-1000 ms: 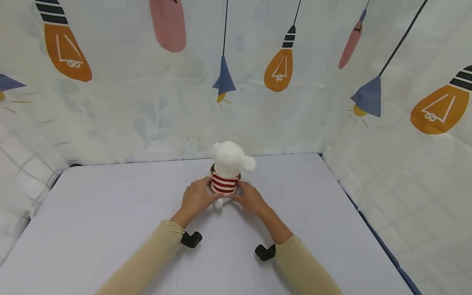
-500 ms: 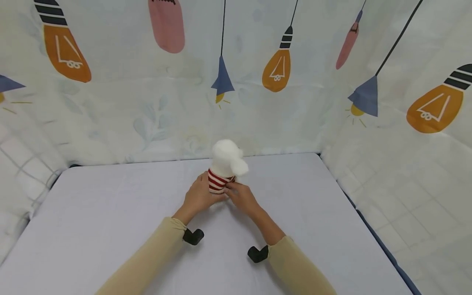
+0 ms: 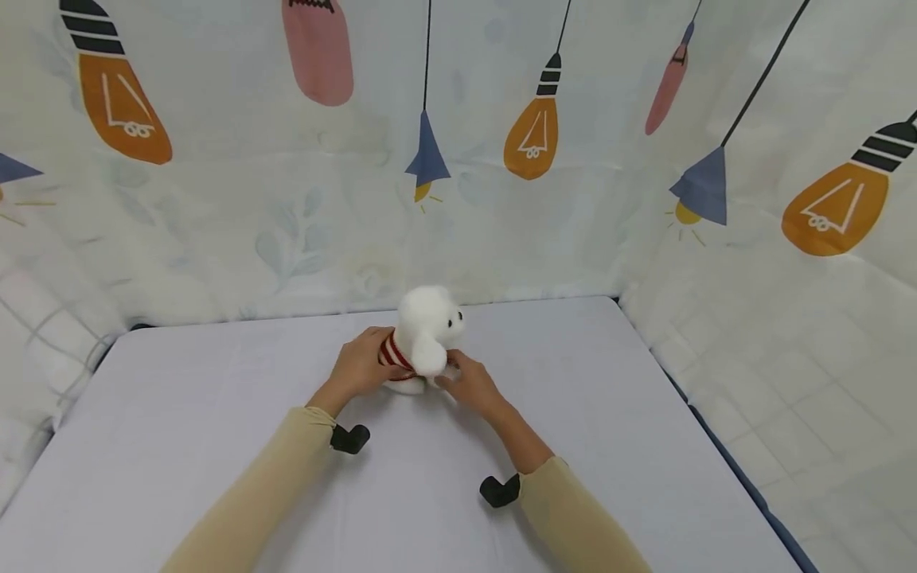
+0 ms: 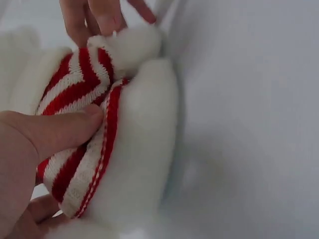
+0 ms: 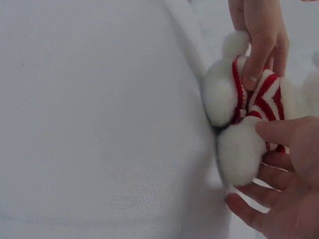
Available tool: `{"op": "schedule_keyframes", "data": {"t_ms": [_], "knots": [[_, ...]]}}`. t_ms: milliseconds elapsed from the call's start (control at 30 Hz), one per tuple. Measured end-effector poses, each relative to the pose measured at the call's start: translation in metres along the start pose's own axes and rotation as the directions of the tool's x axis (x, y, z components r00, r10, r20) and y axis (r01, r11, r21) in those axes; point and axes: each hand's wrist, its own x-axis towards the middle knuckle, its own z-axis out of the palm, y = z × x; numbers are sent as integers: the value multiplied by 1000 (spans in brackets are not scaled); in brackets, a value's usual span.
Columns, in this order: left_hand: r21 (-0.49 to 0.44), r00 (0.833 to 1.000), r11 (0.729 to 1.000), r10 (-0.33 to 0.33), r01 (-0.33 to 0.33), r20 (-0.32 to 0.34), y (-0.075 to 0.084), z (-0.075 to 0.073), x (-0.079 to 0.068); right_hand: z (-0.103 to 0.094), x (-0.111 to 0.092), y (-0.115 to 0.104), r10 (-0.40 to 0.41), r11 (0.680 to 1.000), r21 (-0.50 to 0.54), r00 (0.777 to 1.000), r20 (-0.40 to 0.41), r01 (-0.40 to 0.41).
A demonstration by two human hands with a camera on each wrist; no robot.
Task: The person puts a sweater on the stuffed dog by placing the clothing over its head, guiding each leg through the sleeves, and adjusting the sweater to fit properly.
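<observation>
A white plush toy [image 3: 427, 306] with black eyes, a floppy ear and a red-and-white striped knit sweater [image 4: 75, 74] sits on the white table, facing right in the head view. My left hand [image 3: 357, 364] grips its body from behind, the thumb pressed into the sweater just above the hem. At its front is my right hand [image 3: 474, 388]. There the thumb touches near the toy's white leg [image 5: 240, 152], while the other fingers spread loosely beside and under that leg. The far side of the toy's body is hidden.
The white table [image 3: 609, 414] stretches around the toy to both sides. Behind it hangs a pale curtain [image 3: 322, 231] printed with bulbs and lamps, which also runs along the right side. Black wrist-worn pieces [image 3: 499, 491] jut inward from the beige sleeves.
The toy has turned from its back toward me to facing right, and shifted slightly left. My left hand moved left with it. My right hand went from its back round to its front.
</observation>
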Motion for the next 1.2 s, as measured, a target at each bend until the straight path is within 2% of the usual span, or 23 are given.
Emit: {"op": "schedule_keyframes", "data": {"t_ms": [100,167,233,300,367,433,500,567,633,733,933,1033,1200], "knots": [[30,994,999,-10,14,-112,-7,-3,1,1,-3,-3,-54,998,40,992,114,50],[38,979,999,-19,28,-202,-12,-4,0,3,-5,-5,-111,993,43,981,160,106],[26,964,998,-41,49,-261,-17,-4,-3,3,-6,-6,-128,992,27,979,156,126],[-11,957,997,-75,75,-281,-20,-4,-8,0,-6,-5,-103,995,2,990,94,104],[-44,961,993,-116,108,-252,-22,-3,-13,-4,-5,-3,-51,999,-9,999,-16,50],[-93,970,985,-161,146,-182,-20,0,-18,-7,-2,-2,-4,1000,-17,993,-116,2],[-137,979,977,-180,166,-98,-16,3,-22,-9,2,-1,21,1000,-18,987,-160,-25],[-167,981,968,-194,186,-27,-10,8,-25,-9,8,-2,44,999,-20,989,-139,-47],[-188,976,959,-217,214,4,-4,12,-27,-7,13,-2,59,998,-28,995,-78,-61],[-151,972,960,-237,235,8,3,17,-30,-3,19,-3,69,997,-31,998,-8,-69],[-41,982,981,-188,187,-26,11,24,-32,0,33,-6,6,997,-78,1000,-10,-7],[-38,983,983,-179,178,-40,12,25,-32,1,41,-6,-13,996,-92,1000,16,14],[-88,981,978,-193,190,-27,10,26,-32,6,47,-4,42,996,-75,997,61,-37]]}}
